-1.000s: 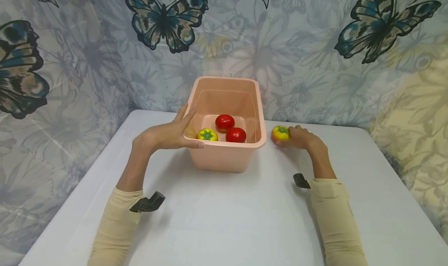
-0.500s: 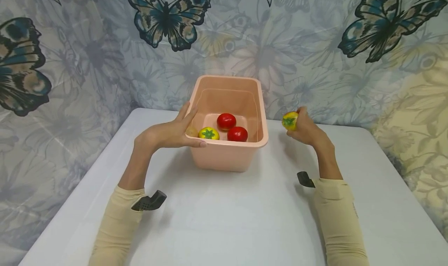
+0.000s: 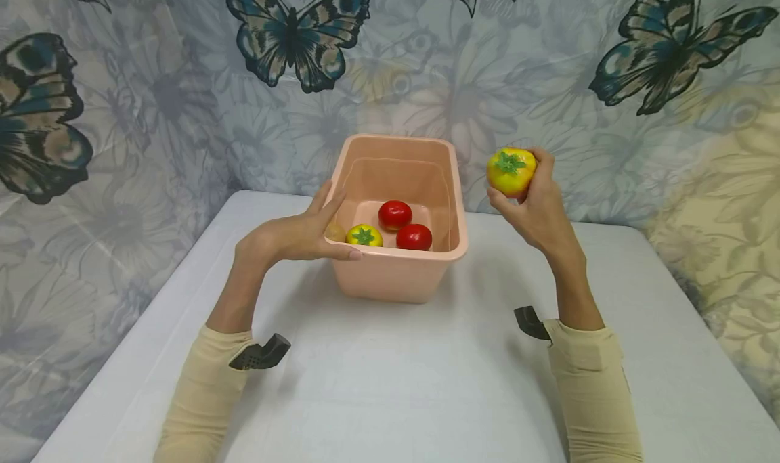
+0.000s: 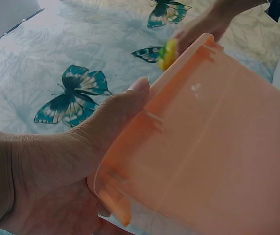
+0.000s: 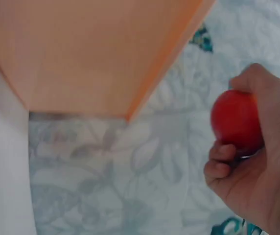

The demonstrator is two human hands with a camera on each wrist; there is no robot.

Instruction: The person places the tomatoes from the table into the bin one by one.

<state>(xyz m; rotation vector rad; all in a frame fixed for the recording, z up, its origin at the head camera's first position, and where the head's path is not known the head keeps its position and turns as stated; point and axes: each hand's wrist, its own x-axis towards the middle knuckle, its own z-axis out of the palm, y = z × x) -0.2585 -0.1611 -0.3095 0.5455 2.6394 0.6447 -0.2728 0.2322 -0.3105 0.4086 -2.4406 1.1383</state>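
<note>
My left hand (image 3: 292, 236) grips the near left corner of a peach plastic bin (image 3: 390, 273), with its thumb along the front below the rim. Inside the bin lie two red round fruits (image 3: 395, 215), a yellow fruit (image 3: 363, 235) with a green leafy top, and a tan round thing (image 3: 334, 231) partly hidden by the hand. To the right of the bin and above the table, my right hand (image 3: 539, 206) holds a yellow-and-red fruit (image 3: 510, 170) between thumb and fingers. Its green leafy top faces the head camera; its red underside (image 5: 235, 122) shows in the right wrist view.
The bin stands upright on a white-covered table (image 3: 390, 382), near its back edge. Behind and at the sides hangs a cloth backdrop (image 3: 487, 77) printed with butterflies and flowers. A dark wrist camera (image 3: 262, 353) is strapped to each sleeve.
My right hand has lifted the yellow-and-red fruit from the table and turned its green top toward the head camera. The left hand and the bin have stayed put.
</note>
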